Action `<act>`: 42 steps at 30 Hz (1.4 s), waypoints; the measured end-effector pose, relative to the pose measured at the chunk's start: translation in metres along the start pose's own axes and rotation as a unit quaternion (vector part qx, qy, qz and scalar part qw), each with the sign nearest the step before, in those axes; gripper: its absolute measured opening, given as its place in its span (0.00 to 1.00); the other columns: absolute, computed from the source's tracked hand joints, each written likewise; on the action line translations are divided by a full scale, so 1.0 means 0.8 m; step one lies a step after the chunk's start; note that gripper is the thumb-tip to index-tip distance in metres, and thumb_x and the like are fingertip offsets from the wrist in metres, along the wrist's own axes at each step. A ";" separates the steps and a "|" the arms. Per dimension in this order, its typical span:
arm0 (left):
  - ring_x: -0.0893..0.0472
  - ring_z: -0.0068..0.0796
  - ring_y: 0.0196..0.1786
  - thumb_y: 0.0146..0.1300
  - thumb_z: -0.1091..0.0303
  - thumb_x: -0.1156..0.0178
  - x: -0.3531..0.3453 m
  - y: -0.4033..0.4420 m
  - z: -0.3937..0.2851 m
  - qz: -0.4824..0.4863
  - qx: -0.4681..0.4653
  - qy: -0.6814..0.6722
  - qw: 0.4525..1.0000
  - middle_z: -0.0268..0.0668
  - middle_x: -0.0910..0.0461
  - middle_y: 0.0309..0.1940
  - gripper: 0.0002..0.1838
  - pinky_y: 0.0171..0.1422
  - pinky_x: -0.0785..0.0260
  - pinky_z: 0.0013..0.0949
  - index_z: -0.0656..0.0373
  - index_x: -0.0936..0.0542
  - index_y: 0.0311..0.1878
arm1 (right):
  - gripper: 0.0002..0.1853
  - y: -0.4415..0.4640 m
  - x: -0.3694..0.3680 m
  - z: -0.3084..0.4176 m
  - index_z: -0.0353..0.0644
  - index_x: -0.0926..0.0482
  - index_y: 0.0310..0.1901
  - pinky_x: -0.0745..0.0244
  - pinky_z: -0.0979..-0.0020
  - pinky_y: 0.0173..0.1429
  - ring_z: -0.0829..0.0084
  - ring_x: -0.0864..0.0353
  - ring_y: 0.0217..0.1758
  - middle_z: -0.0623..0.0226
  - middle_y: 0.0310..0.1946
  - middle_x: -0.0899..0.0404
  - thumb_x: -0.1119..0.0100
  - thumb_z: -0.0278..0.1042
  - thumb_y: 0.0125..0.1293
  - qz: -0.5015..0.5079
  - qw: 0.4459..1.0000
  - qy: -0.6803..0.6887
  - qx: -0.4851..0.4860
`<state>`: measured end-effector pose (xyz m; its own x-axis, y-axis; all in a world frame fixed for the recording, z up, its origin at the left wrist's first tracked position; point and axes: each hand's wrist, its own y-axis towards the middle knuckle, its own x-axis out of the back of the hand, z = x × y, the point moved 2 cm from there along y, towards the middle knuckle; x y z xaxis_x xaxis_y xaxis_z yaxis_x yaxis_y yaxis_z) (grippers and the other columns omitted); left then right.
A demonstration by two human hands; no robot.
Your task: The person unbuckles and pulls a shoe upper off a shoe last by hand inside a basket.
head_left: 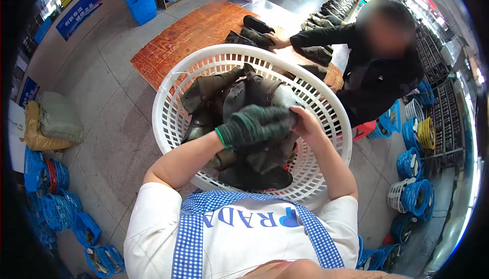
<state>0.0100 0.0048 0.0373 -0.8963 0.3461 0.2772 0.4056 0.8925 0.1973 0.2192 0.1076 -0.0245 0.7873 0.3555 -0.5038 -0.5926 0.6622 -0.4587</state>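
Observation:
My left hand (pixel 257 125), in a dark green knitted glove with a bright green cuff, is over the middle of a large white plastic basket (pixel 162 118). Its fingers point right and look closed. Bare, my right hand (pixel 307 122) meets the gloved fingertips, its own fingers pinched together. What lies between the hands is hidden. Dark shoe uppers (pixel 204 93) fill much of the basket, piled around and beneath both hands. A black, sole-shaped upper (pixel 260 176) lies at the near side, and a shiny greyish one (pixel 286 97) just beyond my fingers.
Across the basket, a co-worker (pixel 379 70) reaches over a worn reddish-brown table (pixel 186 37) holding more dark shoe pieces (pixel 254 35). Behind it, rows of shoes (pixel 340 5) lie on a dark surface. Blue baskets (pixel 58 210) line the left floor; more baskets (pixel 416 197) and racks stand right.

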 end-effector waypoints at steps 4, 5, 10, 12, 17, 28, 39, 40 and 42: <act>0.17 0.25 0.54 0.73 0.67 0.36 0.045 0.002 0.000 -0.199 -0.089 0.166 0.962 0.39 0.14 0.53 0.18 0.60 0.24 0.32 0.63 0.18 0.61 | 0.21 -0.005 -0.008 0.008 0.39 0.24 0.62 0.18 0.52 0.55 0.64 0.14 0.54 0.61 0.54 0.16 0.36 0.36 0.70 -0.009 0.999 -0.002 0.045; 0.17 0.24 0.53 0.72 0.67 0.36 0.051 0.002 -0.002 -0.236 -0.095 0.165 0.953 0.38 0.14 0.52 0.18 0.59 0.24 0.32 0.63 0.19 0.62 | 0.22 -0.009 -0.013 0.012 0.39 0.24 0.62 0.18 0.54 0.55 0.65 0.14 0.53 0.61 0.54 0.16 0.35 0.36 0.70 -0.013 0.998 -0.015 0.052; 0.18 0.21 0.51 0.71 0.70 0.35 0.065 -0.004 -0.020 -0.301 -0.076 0.103 0.945 0.36 0.14 0.50 0.19 0.58 0.23 0.30 0.62 0.20 0.63 | 0.26 0.007 0.021 0.016 0.30 0.24 0.60 0.21 0.69 0.54 0.69 0.15 0.51 0.57 0.48 0.15 0.33 0.41 0.69 -0.114 0.870 -0.393 0.275; 0.17 0.21 0.50 0.71 0.71 0.35 0.066 -0.007 -0.032 -0.299 -0.076 0.133 0.942 0.36 0.14 0.49 0.19 0.57 0.22 0.29 0.63 0.20 0.64 | 0.22 0.018 0.040 0.012 0.30 0.22 0.57 0.22 0.66 0.53 0.67 0.15 0.47 0.56 0.45 0.15 0.34 0.40 0.70 -0.128 0.812 -0.451 0.347; 0.16 0.22 0.49 0.71 0.72 0.35 0.079 -0.017 -0.043 -0.308 -0.087 0.102 0.942 0.35 0.14 0.48 0.21 0.56 0.22 0.29 0.63 0.22 0.65 | 0.19 0.012 0.040 0.025 0.37 0.19 0.53 0.25 0.60 0.59 0.53 0.17 0.52 0.52 0.46 0.17 0.34 0.41 0.68 -0.191 0.742 -0.537 0.352; 0.18 0.40 0.57 0.70 0.65 0.37 0.027 -0.183 -0.114 -0.369 -0.160 0.372 0.837 0.45 0.17 0.54 0.21 0.65 0.29 0.41 0.64 0.23 0.63 | 0.17 0.005 0.040 0.031 0.34 0.16 0.48 0.24 0.60 0.59 0.54 0.16 0.51 0.50 0.45 0.16 0.32 0.41 0.67 -0.181 0.724 -0.530 0.403; 0.16 0.42 0.46 0.69 0.57 0.41 -0.085 -0.262 -0.017 -0.377 -0.164 0.478 0.776 0.35 0.14 0.39 0.10 0.64 0.29 0.55 0.51 0.16 0.40 | 0.08 -0.170 -0.044 0.015 0.33 0.18 0.44 0.20 0.63 0.48 0.58 0.13 0.42 0.55 0.38 0.14 0.35 0.25 0.65 -0.127 0.657 -0.517 0.534; 0.16 0.42 0.46 0.69 0.57 0.41 -0.087 -0.263 -0.012 -0.379 -0.165 0.479 0.774 0.35 0.14 0.39 0.10 0.64 0.29 0.55 0.51 0.16 0.39 | 0.07 -0.193 -0.046 0.004 0.34 0.18 0.43 0.21 0.60 0.48 0.54 0.14 0.41 0.54 0.37 0.15 0.35 0.24 0.64 -0.154 0.608 -0.548 0.553; 0.16 0.42 0.46 0.69 0.57 0.41 -0.087 -0.263 -0.009 -0.381 -0.170 0.481 0.771 0.35 0.14 0.39 0.10 0.64 0.29 0.55 0.51 0.16 0.39 | 0.06 -0.228 -0.045 -0.028 0.36 0.18 0.40 0.22 0.57 0.47 0.51 0.15 0.40 0.54 0.35 0.15 0.34 0.24 0.61 -0.192 0.589 -0.544 0.566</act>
<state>-0.0120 -0.2093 -0.0164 -0.4160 -0.7615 0.4972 -0.0027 0.5477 0.8367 0.2949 -0.0410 0.0611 0.8348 -0.1595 0.5269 -0.3258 0.6284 0.7064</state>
